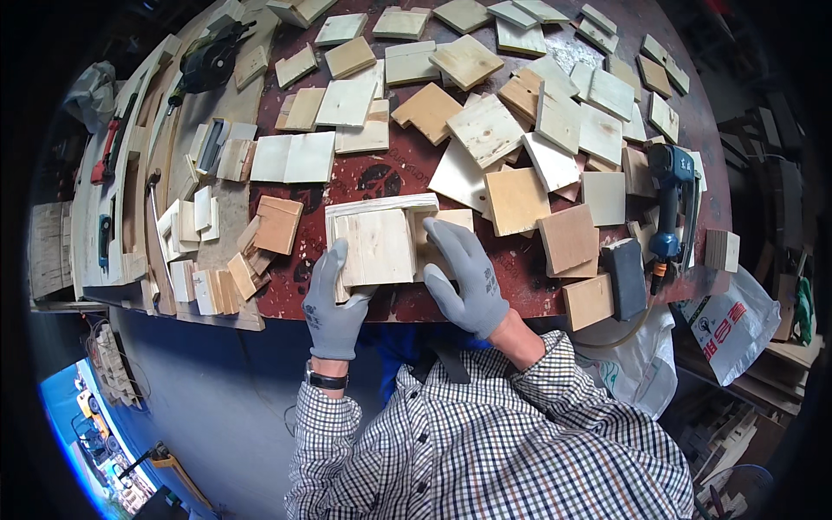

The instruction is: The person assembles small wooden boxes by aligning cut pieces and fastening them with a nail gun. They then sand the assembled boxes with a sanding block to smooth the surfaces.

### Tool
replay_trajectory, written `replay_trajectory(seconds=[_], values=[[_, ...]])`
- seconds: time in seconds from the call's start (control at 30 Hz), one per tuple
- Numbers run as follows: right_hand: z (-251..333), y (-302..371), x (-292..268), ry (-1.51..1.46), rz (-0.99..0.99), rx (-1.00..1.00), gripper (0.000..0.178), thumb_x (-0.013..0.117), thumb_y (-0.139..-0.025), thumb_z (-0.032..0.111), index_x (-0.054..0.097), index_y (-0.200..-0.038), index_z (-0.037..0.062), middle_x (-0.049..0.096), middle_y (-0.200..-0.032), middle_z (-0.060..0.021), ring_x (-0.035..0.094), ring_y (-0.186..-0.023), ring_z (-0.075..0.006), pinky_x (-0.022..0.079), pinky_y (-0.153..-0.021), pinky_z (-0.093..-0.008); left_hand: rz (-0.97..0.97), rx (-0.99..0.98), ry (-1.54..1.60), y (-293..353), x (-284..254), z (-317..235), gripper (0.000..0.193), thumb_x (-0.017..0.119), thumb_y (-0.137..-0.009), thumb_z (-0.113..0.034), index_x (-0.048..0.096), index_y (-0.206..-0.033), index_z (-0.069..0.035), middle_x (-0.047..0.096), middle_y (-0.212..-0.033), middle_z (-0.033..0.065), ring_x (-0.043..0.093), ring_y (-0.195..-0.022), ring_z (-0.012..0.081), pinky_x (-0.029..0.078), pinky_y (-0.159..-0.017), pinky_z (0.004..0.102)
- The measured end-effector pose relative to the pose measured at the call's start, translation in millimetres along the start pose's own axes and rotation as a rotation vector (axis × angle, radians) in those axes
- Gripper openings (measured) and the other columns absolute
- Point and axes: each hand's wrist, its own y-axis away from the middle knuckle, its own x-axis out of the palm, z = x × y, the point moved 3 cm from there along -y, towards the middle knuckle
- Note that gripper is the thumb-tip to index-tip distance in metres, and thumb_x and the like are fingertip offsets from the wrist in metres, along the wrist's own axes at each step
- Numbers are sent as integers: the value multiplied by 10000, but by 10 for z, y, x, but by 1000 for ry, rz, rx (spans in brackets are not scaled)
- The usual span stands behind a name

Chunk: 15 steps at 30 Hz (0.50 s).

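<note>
At the front edge of the table, both my hands, in grey gloves, are at a small wooden assembly. A pale square board (379, 249) forms its front, and a longer wooden strip (381, 205) runs along its far side. My left hand (335, 303) is closed on the board's left side, with the thumb along its near edge. My right hand (468, 282) is at the assembly's right end, its fingers and thumb apart around a tan wooden part (425, 245). I cannot tell whether its fingertips touch the wood.
Many loose wooden squares (488, 130) cover the dark red table (394, 308). A blue air nailer (667, 204) stands to the right beside a dark block (626, 277). Stacked wood pieces (206, 291) and a black power tool (212, 59) lie left. A white bag (728, 325) hangs right.
</note>
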Motion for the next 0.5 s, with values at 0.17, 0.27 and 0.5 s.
replay_trajectory(seconds=[0.17, 0.27, 0.5], values=[[456, -190, 21, 507, 201, -238, 800, 865, -812, 385, 572, -1532, 194, 552, -1460, -197, 563, -1270, -354, 452, -1005, -469, -48, 45, -99, 16, 6, 20, 909, 916, -794, -175, 478, -1581, -53, 640, -1475, 184, 679, -1283, 350, 588, -1022, 406], [399, -185, 102, 621, 199, -290, 744, 868, -821, 311, 590, -1505, 213, 556, -1458, -192, 594, -1210, -344, 464, -955, -466, -107, 3, -62, 34, 40, 25, 972, 910, -793, -196, 417, -1620, -63, 632, -1476, 205, 703, -1232, 370, 605, -982, 416], [401, -183, 95, 548, 107, -338, 597, 818, -897, 309, 644, -1453, 176, 632, -1388, -179, 648, -1157, -330, 492, -931, -453, -104, -92, 33, 64, 81, 94, 1178, 898, -835, -313, 137, -1685, -20, 679, -1411, 147, 740, -1118, 364, 615, -899, 428]])
